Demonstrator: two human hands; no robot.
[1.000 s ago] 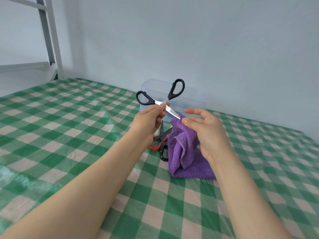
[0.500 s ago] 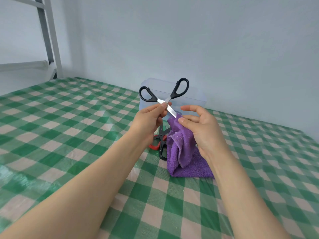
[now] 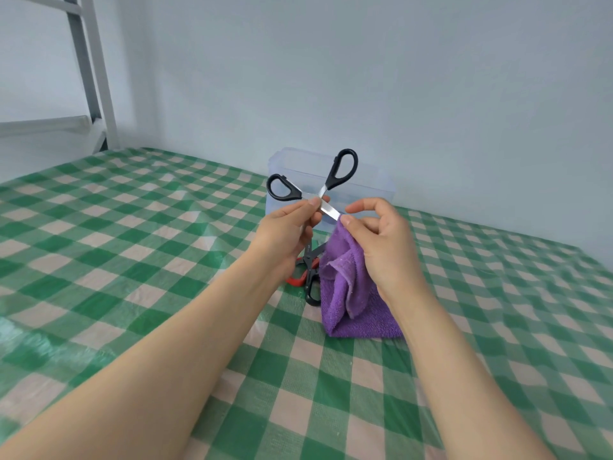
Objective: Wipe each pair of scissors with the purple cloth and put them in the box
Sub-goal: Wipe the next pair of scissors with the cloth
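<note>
Steel and black plastic: the black-handled scissors (image 3: 319,195) are held in the air, spread open with loops upward, in front of the clear box (image 3: 292,165). The left hand (image 3: 285,234) pinches them at the pivot between thumb and forefinger. The right hand (image 3: 381,240) pinches a fold of the purple cloth (image 3: 348,293) round the tip of the exposed blade, while the cloth's lower part rests bunched on the checked tablecloth (image 3: 132,244). The second blade is hidden behind the left hand.

Judged handling: the scissors are light and rigid, probably slippery on bare metal, and the edge and point can cut. The safest hold is at the pivot or loops. The cloth is soft and limp, moulds to the blade, and may snag on the point.

Two further pairs, the red-handled scissors (image 3: 296,280) and the dark-handled scissors (image 3: 311,288), lie crossed on the table just beside the cloth, beneath the hands. The box appears lidless and its contents cannot be told. Nothing seems to block the way to it. A grey metal frame (image 3: 96,78) stands well apart at far left
</note>
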